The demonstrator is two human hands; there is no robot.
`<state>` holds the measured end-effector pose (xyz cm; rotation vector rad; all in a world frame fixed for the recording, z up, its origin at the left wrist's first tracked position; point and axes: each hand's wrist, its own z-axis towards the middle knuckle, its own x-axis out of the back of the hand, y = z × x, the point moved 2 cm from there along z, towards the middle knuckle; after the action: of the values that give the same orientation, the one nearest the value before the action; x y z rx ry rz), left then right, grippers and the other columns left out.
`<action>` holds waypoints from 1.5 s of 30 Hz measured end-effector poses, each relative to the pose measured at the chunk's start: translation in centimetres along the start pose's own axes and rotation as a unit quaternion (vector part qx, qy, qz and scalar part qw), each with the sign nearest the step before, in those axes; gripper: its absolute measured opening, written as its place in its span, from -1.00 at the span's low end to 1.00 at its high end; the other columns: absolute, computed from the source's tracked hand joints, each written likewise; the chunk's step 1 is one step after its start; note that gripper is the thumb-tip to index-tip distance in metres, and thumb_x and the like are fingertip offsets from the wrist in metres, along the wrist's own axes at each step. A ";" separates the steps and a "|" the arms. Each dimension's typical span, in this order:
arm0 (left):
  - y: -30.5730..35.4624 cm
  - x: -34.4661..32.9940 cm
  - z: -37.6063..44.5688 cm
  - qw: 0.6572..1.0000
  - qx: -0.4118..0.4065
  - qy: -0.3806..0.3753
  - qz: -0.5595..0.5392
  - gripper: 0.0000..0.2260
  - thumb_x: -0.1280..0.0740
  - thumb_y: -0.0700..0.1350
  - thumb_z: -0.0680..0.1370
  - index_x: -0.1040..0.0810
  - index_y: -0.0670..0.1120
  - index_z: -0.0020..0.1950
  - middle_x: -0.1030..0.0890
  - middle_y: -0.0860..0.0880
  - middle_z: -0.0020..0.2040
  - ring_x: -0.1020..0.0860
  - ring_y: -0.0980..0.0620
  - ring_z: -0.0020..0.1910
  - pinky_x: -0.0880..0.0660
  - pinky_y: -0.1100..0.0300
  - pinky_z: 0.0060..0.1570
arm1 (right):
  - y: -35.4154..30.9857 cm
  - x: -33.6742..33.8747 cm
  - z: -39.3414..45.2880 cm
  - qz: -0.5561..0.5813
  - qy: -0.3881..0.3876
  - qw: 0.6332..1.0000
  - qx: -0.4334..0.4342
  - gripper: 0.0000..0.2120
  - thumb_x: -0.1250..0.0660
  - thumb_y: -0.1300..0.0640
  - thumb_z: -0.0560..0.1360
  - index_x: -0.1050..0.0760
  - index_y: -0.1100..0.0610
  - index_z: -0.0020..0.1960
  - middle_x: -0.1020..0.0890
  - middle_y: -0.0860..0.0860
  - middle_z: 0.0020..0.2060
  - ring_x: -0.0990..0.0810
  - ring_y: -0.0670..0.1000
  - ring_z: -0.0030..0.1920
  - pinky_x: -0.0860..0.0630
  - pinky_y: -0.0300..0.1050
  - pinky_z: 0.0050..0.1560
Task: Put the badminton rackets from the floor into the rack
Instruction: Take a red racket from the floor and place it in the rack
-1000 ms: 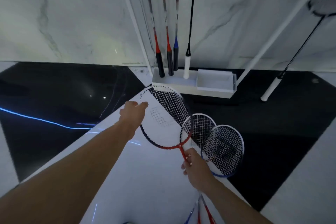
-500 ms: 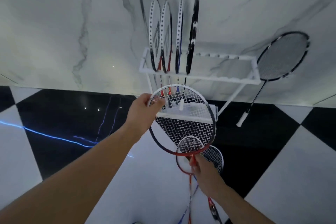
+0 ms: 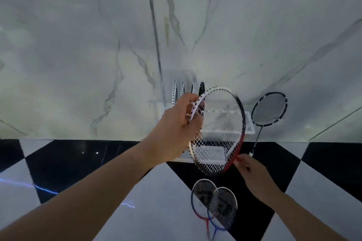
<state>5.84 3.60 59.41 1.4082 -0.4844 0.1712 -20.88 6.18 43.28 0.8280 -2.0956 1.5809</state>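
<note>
I hold a red, black and white racket (image 3: pixel 219 133) up in front of the white rack (image 3: pixel 249 123). My left hand (image 3: pixel 176 129) grips the upper left of its frame. My right hand (image 3: pixel 252 176) holds it at the throat, at the lower right of the head. Several rackets (image 3: pixel 183 92) stand in the rack's left slots, mostly hidden behind my left hand. Two more rackets lie overlapped on the floor below, one red-rimmed (image 3: pixel 201 193) and one blue-rimmed (image 3: pixel 224 207).
A black racket (image 3: pixel 269 108) leans against the marble wall (image 3: pixel 98 45) just right of the rack. The floor (image 3: pixel 78 162) is black and white checkered tile. A blue light streak (image 3: pixel 45 190) reflects on the floor at left.
My view has tilted upward and both hands have lifted the racket higher toward the rack. The two floor rackets now lie well below the held one.
</note>
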 end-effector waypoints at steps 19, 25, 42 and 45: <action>13.7 1.3 5.3 0.944 -0.103 0.312 -0.011 -0.81 -0.15 -0.33 0.64 -0.33 -0.07 0.15 -0.46 -0.11 -0.29 -0.47 -0.20 -0.31 -0.43 -0.08 -0.46 | -19.5 11.4 6.8 0.252 -0.011 0.967 0.040 -0.67 -0.33 -0.03 0.61 -0.45 0.03 0.34 -0.57 -0.04 0.16 -0.59 -0.04 0.13 -0.60 0.03 0.18; 14.3 -3.1 8.8 0.947 -0.079 0.311 0.020 -0.81 -0.14 -0.30 0.66 -0.32 -0.01 0.15 -0.43 -0.09 -0.33 -0.34 -0.01 -0.47 -0.32 -0.03 -0.53 | -18.3 13.2 10.1 0.291 -0.099 0.951 -0.036 -0.69 -0.35 -0.02 0.58 -0.44 0.06 0.26 -0.57 0.21 0.26 -0.57 0.25 0.29 -0.54 0.25 0.31; 6.4 -5.7 19.7 0.989 0.047 0.125 0.065 -0.69 -0.14 -0.13 0.68 -0.25 0.04 0.42 -0.50 0.00 -0.25 -0.41 0.17 -0.46 -0.34 0.30 -0.48 | -14.5 11.5 18.6 0.306 -0.172 0.930 -0.104 -0.52 -0.28 -0.16 0.61 -0.42 0.13 0.38 -0.48 0.21 0.42 -0.52 0.19 0.35 -0.48 0.19 0.34; 4.4 -5.7 21.7 0.989 0.101 0.062 0.084 -0.62 -0.16 -0.11 0.68 -0.21 0.02 0.49 -0.53 -0.11 -0.06 -0.43 0.09 -0.35 -0.37 0.26 -0.48 | -14.2 10.8 20.7 0.325 -0.159 0.926 -0.112 -0.36 -0.35 -0.29 0.51 -0.38 0.03 0.46 -0.42 0.08 0.48 -0.42 0.14 0.44 -0.48 0.13 0.19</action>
<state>-5.82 -15.82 62.76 1.5429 -0.4929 0.4515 -18.72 -18.69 54.31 0.3275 -2.9381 1.5145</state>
